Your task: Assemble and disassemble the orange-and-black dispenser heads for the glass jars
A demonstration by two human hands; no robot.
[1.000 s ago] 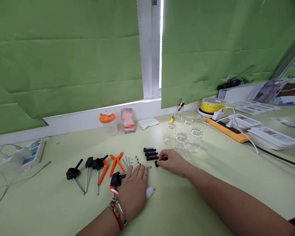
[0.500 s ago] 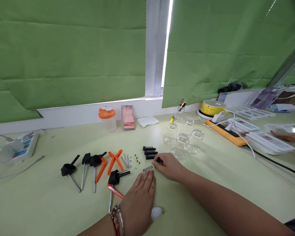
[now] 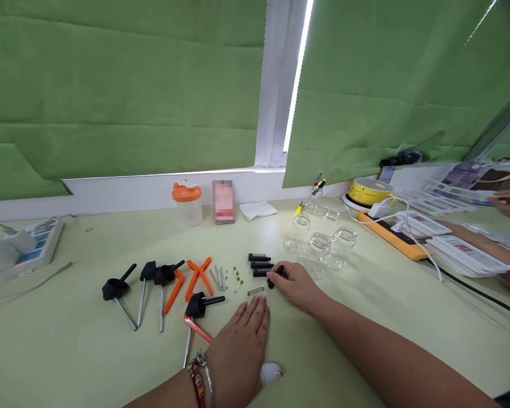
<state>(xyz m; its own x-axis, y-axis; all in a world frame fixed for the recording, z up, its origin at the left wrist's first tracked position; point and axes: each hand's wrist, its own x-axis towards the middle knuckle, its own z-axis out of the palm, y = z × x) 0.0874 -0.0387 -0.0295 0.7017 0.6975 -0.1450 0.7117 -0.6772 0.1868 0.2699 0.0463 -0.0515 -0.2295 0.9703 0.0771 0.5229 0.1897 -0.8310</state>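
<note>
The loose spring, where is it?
In the head view, the loose spring lies on the table below picture centre, just beyond the left hand and left of the right hand.

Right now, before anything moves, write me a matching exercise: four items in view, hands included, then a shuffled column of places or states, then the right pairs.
Items
1. Loose spring
2. Right hand
3. Cup
4. Left hand

Places and states
A. Topped by an orange lid
B. Back upward, with bracelets at the wrist
C. Lying just beyond the left hand
D. Pinching a small black part

Right pairs: 1-C, 2-D, 3-A, 4-B
</note>
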